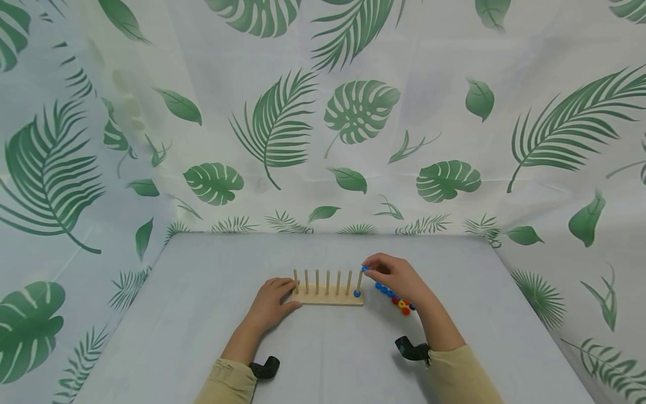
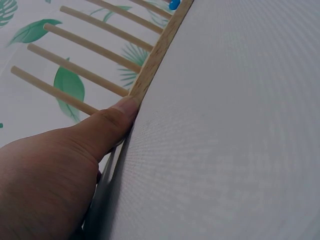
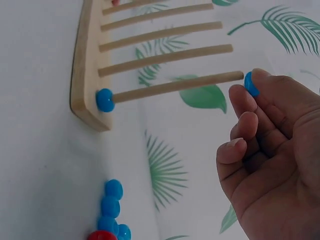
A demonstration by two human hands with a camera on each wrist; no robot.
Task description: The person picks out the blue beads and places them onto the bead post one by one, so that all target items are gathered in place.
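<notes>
A wooden peg board (image 1: 328, 300) with a row of upright pegs stands on the table. One blue bead (image 1: 357, 293) sits at the foot of its rightmost peg. My left hand (image 1: 272, 300) grips the board's left end, the thumb along the front edge in the left wrist view. Between thumb and index finger, my right hand (image 1: 396, 275) pinches another blue bead (image 3: 251, 84). That bead is right at the tip of the rightmost peg (image 3: 177, 87). The other fingers of the right hand are curled beneath.
Right of the board lie several loose beads: blue ones (image 3: 110, 206) in a row, then red ones (image 1: 406, 311) and a yellow one (image 1: 401, 304). The white table (image 1: 323, 359) meets leaf-patterned cloth walls (image 1: 323, 129) at the back and sides.
</notes>
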